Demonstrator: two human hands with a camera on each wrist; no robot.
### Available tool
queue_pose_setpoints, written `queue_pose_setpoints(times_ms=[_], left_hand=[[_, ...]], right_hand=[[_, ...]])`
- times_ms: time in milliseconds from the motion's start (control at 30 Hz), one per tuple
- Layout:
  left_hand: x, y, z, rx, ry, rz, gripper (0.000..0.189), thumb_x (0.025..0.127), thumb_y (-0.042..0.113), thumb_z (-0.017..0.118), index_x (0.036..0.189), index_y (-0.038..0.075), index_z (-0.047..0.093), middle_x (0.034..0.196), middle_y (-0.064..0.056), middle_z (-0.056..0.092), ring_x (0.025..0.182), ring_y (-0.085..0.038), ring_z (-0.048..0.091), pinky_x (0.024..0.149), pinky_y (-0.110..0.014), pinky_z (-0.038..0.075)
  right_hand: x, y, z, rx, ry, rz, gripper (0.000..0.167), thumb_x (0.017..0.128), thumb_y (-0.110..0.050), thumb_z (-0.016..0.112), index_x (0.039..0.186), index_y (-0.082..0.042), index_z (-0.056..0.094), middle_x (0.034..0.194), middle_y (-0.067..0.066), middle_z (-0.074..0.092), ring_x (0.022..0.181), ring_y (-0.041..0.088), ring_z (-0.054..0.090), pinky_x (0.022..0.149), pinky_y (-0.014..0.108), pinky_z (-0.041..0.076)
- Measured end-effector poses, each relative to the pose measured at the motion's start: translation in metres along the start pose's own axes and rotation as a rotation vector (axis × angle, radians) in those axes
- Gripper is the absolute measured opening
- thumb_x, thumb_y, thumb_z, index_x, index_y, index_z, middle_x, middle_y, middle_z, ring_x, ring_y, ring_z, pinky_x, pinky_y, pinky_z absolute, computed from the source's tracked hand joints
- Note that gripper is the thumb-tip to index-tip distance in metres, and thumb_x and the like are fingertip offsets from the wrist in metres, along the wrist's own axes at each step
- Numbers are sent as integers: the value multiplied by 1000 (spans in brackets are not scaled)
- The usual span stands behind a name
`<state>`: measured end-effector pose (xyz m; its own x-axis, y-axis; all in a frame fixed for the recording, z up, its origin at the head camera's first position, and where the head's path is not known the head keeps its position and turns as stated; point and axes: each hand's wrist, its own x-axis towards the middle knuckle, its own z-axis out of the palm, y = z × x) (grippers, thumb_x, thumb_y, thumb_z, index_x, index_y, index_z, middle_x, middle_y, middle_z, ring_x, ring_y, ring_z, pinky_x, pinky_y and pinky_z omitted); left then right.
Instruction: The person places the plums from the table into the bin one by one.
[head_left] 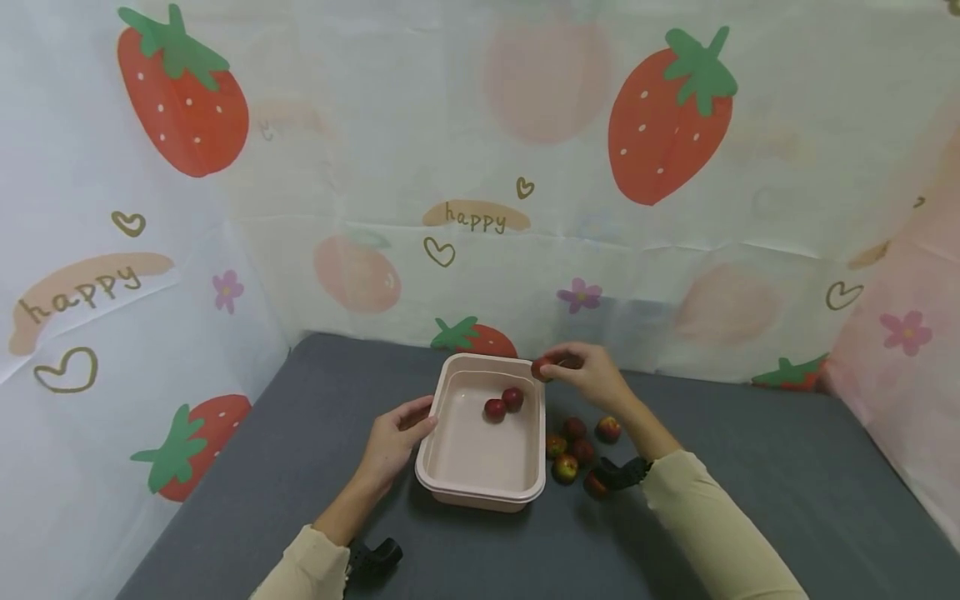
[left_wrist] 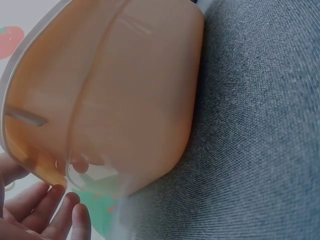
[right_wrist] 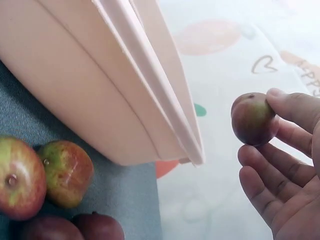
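Note:
A pale pink plastic box [head_left: 480, 471] stands on the cloth with two dark red plums [head_left: 494, 410] inside. My left hand [head_left: 396, 442] holds the box's left rim, thumb on top and fingers against the outer wall; in the left wrist view the fingers [left_wrist: 47, 207] meet the box wall [left_wrist: 135, 95] near a corner. Above the far right corner, my right hand [head_left: 588, 375] pinches another plum [right_wrist: 255, 119] between thumb and fingertips. In the right wrist view this plum is clear of the box rim [right_wrist: 150, 75].
Right of the box lies a loose group of fruit: red-yellow apples [head_left: 566, 468] and dark plums [head_left: 574, 428]. One apple [head_left: 608, 429] sits slightly apart, near my right forearm. Grey cloth [head_left: 337, 392] covers the table. A strawberry-print curtain [head_left: 375, 167] hangs behind it.

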<state>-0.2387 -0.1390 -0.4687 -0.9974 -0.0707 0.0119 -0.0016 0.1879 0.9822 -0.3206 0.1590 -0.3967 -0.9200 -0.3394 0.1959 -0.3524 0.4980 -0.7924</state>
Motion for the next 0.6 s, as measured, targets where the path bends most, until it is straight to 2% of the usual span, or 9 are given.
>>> queue_pose_setpoints(times_ms=[267, 600], left_hand=[[-1, 0, 0, 9, 0, -5, 44, 94, 16, 64, 135, 3, 56, 134, -19, 59, 126, -31, 55, 104, -45, 47], [-2, 3, -1, 24, -4, -11, 45, 94, 18, 64, 136, 4, 55, 135, -19, 59, 127, -31, 55, 105, -46, 46]], right_hand=[[9, -6, 8, -32, -37, 26, 33, 88, -31, 72, 112, -8, 70, 106, 11, 73, 95, 22, 70, 88, 41, 56], [23, -20, 18, -74, -70, 14, 34, 88, -28, 73, 112, -4, 70, 106, 13, 73, 96, 24, 70, 81, 35, 56]])
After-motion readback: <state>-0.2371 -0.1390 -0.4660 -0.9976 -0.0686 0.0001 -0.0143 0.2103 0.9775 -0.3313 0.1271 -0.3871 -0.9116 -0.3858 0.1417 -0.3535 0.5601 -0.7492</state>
